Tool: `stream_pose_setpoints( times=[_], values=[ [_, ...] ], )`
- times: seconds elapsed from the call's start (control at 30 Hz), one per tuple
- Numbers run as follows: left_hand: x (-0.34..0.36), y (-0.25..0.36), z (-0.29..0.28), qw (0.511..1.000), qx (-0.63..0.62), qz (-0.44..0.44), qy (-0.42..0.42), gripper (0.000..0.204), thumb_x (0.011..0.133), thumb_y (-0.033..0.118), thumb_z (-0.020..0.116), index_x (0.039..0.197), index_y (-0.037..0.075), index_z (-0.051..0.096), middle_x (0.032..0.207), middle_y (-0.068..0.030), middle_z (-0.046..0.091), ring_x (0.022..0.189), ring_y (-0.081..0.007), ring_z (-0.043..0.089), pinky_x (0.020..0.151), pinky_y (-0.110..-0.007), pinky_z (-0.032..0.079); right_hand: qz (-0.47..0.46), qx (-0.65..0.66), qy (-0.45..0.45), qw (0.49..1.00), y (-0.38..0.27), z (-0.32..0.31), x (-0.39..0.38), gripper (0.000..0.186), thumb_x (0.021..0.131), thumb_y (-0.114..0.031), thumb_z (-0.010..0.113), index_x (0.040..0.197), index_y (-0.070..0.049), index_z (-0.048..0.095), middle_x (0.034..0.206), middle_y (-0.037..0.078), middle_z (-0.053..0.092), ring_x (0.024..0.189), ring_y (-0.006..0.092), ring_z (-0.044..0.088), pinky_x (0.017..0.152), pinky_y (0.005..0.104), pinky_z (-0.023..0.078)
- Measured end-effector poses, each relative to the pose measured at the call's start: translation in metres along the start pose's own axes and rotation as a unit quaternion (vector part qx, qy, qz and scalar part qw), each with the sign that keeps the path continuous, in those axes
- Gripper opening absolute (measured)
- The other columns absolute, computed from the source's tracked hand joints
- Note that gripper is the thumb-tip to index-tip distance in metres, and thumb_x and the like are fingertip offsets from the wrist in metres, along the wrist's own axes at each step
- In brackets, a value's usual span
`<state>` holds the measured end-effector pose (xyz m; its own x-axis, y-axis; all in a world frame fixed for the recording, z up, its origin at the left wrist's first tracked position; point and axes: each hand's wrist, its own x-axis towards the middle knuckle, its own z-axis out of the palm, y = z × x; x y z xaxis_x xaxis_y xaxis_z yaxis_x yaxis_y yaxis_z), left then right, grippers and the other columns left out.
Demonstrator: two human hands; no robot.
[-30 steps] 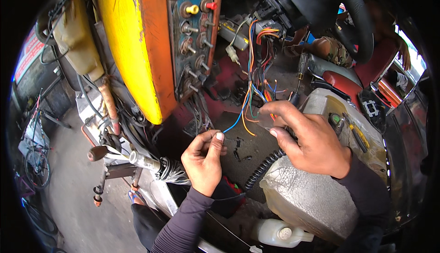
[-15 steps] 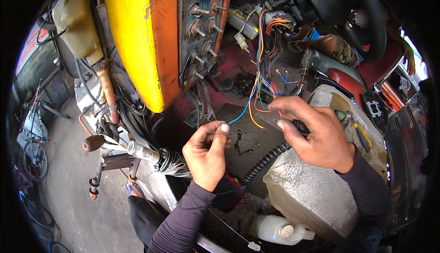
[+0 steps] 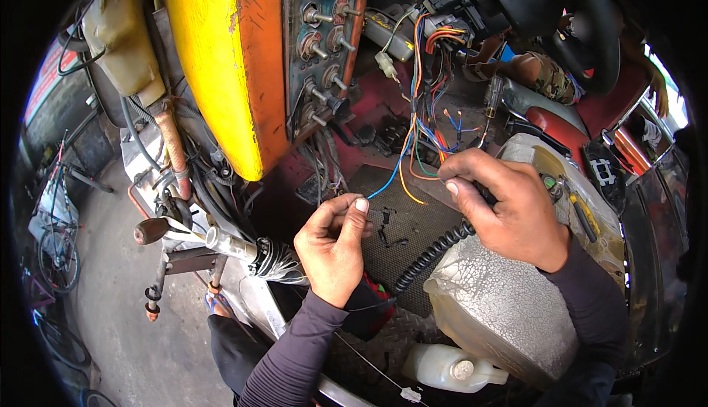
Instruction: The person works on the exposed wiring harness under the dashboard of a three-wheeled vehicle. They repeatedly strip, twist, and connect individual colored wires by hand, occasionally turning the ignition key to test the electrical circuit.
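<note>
While the fingers of the left hand (image 3: 330, 253) pinched the blue wire (image 3: 389, 181) near its tip, those of the right hand (image 3: 514, 216) curled beside the loose wires (image 3: 415, 108), their grip unreadable. Step in hand, I judged: keeping that end apart; the next move called for steadiness. Outward sat a white jug (image 3: 434, 366) and yellowed tank (image 3: 122, 27), contents unclear.

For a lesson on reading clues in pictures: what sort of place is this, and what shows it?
Most likely the driver's area of a worn vehicle: there is a steering wheel, a panel of toggle switches and a hanging bunch of coloured wires.
</note>
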<state>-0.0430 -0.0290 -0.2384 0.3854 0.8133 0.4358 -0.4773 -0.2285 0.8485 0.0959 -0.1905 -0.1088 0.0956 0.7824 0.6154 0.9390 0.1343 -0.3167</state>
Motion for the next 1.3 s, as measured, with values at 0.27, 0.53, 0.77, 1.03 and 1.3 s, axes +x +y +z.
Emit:
stream_pose_setpoints(
  times=[0.27, 0.53, 0.77, 1.03, 1.3],
  values=[
    [-0.0010, 0.0004, 0.0006, 1.000, 0.003, -0.002, 0.004, 0.016, 0.100, 0.009, 0.075, 0.109, -0.004, 0.074, 0.082, -0.0047, 0.075, 0.070, -0.0074, 0.070, 0.066, -0.023, 0.058, -0.009, -0.026, 0.003, 1.000, 0.0008, 0.0026, -0.0013, 0.013, 0.097, -0.003, 0.066, 0.109, -0.002, 0.064, 0.093, 0.019, 0.073, 0.085, 0.0403, 0.073, 0.070, 0.0445, 0.057],
    [-0.0008, 0.0020, 0.0002, 1.000, 0.020, 0.004, 0.007, 0.017, 0.100, 0.011, 0.075, 0.107, -0.004, 0.074, 0.081, -0.0049, 0.074, 0.069, -0.0080, 0.069, 0.066, -0.024, 0.057, -0.022, -0.038, 0.010, 0.999, 0.0007, 0.0012, -0.0013, 0.014, 0.096, -0.005, 0.067, 0.110, -0.003, 0.064, 0.094, 0.019, 0.073, 0.084, 0.0406, 0.073, 0.069, 0.0462, 0.057],
    [-0.0006, -0.0001, 0.0000, 1.000, 0.013, -0.001, 0.009, 0.016, 0.100, 0.010, 0.075, 0.107, -0.005, 0.074, 0.081, -0.0052, 0.074, 0.068, -0.0080, 0.068, 0.065, -0.024, 0.056, -0.011, -0.033, 0.001, 0.999, 0.0011, 0.0007, -0.0012, 0.017, 0.096, -0.004, 0.067, 0.113, -0.002, 0.069, 0.101, 0.017, 0.075, 0.087, 0.0370, 0.075, 0.074, 0.0413, 0.058],
    [-0.0008, -0.0013, -0.0001, 1.000, 0.000, -0.001, 0.001, 0.015, 0.100, 0.009, 0.075, 0.106, -0.005, 0.073, 0.084, -0.0052, 0.074, 0.069, -0.0083, 0.068, 0.064, -0.024, 0.056, -0.009, -0.038, 0.004, 0.999, -0.0009, 0.0002, -0.0026, 0.016, 0.097, -0.004, 0.067, 0.113, -0.003, 0.068, 0.097, 0.016, 0.075, 0.084, 0.0372, 0.075, 0.072, 0.0420, 0.057],
    [-0.0004, -0.0026, -0.0007, 1.000, 0.006, 0.003, -0.002, 0.015, 0.100, 0.009, 0.074, 0.107, -0.005, 0.073, 0.084, -0.0047, 0.074, 0.069, -0.0084, 0.068, 0.065, -0.024, 0.056, -0.013, -0.043, 0.005, 0.999, -0.0009, -0.0002, -0.0024, 0.017, 0.097, -0.004, 0.067, 0.113, -0.003, 0.067, 0.096, 0.016, 0.074, 0.084, 0.0371, 0.074, 0.071, 0.0425, 0.057]
  ],
)
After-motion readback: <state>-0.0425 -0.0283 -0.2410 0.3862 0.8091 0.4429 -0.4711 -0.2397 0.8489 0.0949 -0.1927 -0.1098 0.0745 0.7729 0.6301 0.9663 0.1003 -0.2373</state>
